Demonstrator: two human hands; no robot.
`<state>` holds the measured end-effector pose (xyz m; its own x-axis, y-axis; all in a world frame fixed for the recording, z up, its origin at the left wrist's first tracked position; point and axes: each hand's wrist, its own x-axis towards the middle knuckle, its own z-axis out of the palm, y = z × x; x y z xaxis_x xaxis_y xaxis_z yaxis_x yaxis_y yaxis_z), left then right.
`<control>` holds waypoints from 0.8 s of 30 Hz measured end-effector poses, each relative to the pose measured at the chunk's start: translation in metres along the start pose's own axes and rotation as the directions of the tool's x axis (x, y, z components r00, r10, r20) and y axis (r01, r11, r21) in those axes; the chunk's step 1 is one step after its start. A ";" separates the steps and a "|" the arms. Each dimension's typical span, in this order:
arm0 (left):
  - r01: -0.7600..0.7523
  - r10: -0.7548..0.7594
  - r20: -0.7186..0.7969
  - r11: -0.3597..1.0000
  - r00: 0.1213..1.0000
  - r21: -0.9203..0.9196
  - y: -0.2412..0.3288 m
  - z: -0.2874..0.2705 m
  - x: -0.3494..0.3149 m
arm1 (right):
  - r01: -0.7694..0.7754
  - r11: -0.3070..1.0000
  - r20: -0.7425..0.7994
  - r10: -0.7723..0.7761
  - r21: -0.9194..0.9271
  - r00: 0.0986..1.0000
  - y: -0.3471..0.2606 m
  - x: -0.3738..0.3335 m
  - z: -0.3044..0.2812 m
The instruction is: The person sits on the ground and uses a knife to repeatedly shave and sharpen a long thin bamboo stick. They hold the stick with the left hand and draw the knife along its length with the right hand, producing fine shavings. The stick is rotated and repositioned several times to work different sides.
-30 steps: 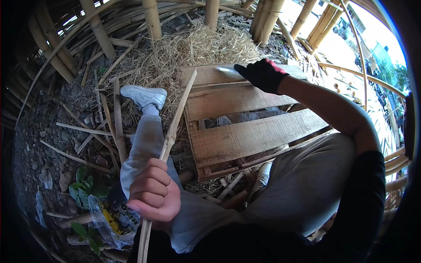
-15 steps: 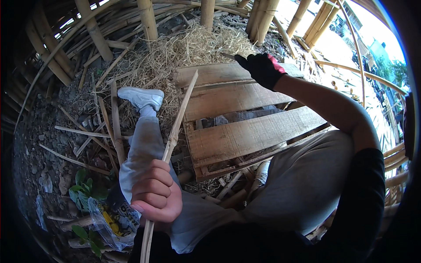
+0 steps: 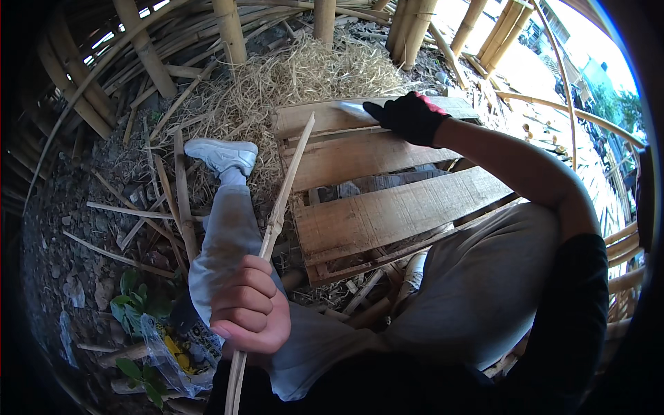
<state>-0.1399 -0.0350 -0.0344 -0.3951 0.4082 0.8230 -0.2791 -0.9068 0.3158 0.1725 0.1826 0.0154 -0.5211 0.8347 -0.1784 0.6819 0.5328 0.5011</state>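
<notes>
My bare left hand [image 3: 250, 304] is wrapped round a long, narrow bamboo strip [image 3: 283, 195]. The strip slants up and away, its pointed tip near the left edge of a slatted wooden platform [image 3: 401, 207]. My right hand [image 3: 409, 117], in a black and red glove, is closed over the platform's far slat. A knife [image 3: 353, 108] sticks out to the left from that fist, its pale blade slightly blurred and its handle hidden by the fingers. The blade and the strip are apart.
Pale shavings [image 3: 304, 72] heap up beyond the platform. Upright bamboo poles [image 3: 230, 31] stand at the back. Split bamboo pieces [image 3: 181, 194] lie left of my outstretched leg, which ends in a white shoe [image 3: 221, 155]. A clear plastic bag [image 3: 166, 356] sits at the lower left.
My right hand has moved a little down and to the left with the knife, whose blade now shows against the far slat. My left hand and the strip have barely shifted.
</notes>
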 end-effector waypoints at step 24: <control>0.057 -0.057 0.007 0.998 0.998 0.018 -0.001 0.001 -0.002 | -0.327 0.898 0.142 0.297 0.294 0.944 0.123 -0.092 0.052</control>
<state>-0.1375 -0.0350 -0.0358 -0.3725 0.4583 0.8070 -0.2855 -0.8840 0.3703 0.3305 0.1785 0.0494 -0.2166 0.9661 -0.1401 0.9335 0.2470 0.2598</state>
